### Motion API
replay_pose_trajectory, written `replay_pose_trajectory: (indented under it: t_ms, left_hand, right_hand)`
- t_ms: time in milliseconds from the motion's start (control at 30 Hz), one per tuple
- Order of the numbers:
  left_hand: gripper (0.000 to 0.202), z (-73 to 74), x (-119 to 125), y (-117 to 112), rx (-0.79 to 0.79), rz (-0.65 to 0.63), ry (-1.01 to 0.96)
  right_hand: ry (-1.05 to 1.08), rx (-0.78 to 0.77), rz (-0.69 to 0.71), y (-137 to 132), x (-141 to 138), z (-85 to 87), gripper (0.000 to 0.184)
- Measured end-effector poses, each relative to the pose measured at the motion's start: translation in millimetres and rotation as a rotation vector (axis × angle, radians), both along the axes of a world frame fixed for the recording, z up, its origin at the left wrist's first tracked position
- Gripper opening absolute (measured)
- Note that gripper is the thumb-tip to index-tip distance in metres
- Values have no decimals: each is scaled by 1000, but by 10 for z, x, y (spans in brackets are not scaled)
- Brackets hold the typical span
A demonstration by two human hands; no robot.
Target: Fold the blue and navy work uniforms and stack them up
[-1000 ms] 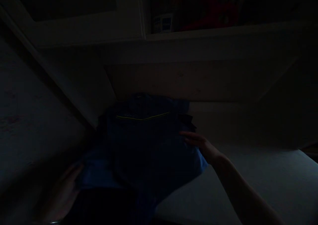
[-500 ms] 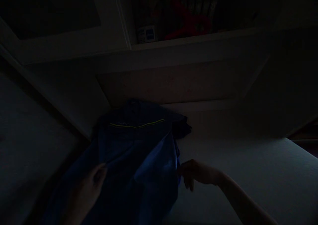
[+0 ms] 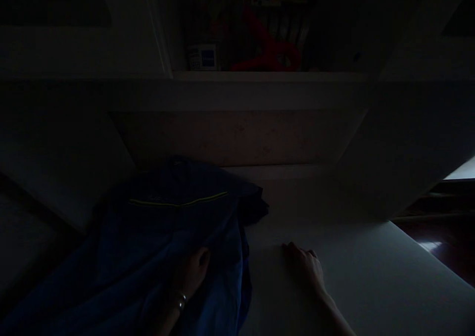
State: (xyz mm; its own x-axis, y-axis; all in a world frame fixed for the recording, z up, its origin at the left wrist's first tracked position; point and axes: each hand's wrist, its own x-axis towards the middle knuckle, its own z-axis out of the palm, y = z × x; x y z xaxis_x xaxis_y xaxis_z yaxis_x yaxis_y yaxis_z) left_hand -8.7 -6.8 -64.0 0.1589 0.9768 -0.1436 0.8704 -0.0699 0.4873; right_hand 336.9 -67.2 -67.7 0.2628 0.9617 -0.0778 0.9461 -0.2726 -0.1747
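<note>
the blue garment [image 3: 156,237] is a dark blue piece of clothing with a thin yellow-green line of piping across its upper part, lying crumpled in loose folds on the left side of the pale table [image 3: 371,276]. its far edge bunches up near the back panel under the shelf [image 3: 267,76], and its near part runs off the bottom of the view.

the scene is very dim, so the cloth's exact cut cannot be made out. on the shelf a red object [image 3: 267,54] and a small white and blue box [image 3: 202,57] show only faintly.

the left hand [image 3: 193,274] lies on top of the garment with fingers curled into the cloth; whether it truly pinches a fold cannot be told. a ring-like band shows at its wrist. the right hand [image 3: 306,269] rests flat and loosely spread on the bare table, holding nothing, just beside the garment's right edge and not touching it.
</note>
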Motion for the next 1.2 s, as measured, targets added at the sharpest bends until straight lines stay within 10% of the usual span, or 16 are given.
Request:
replay_pose_trajectory:
  t_ms: [1033, 1200]
  left_hand:
    - [30, 45, 10, -5, -2, -37, 1]
    - [33, 340, -123, -325, 138, 54, -122]
  right_hand:
    - [117, -45, -66, 109, 48, -72, 46]
    - [668, 92, -220, 225, 55, 27, 45]
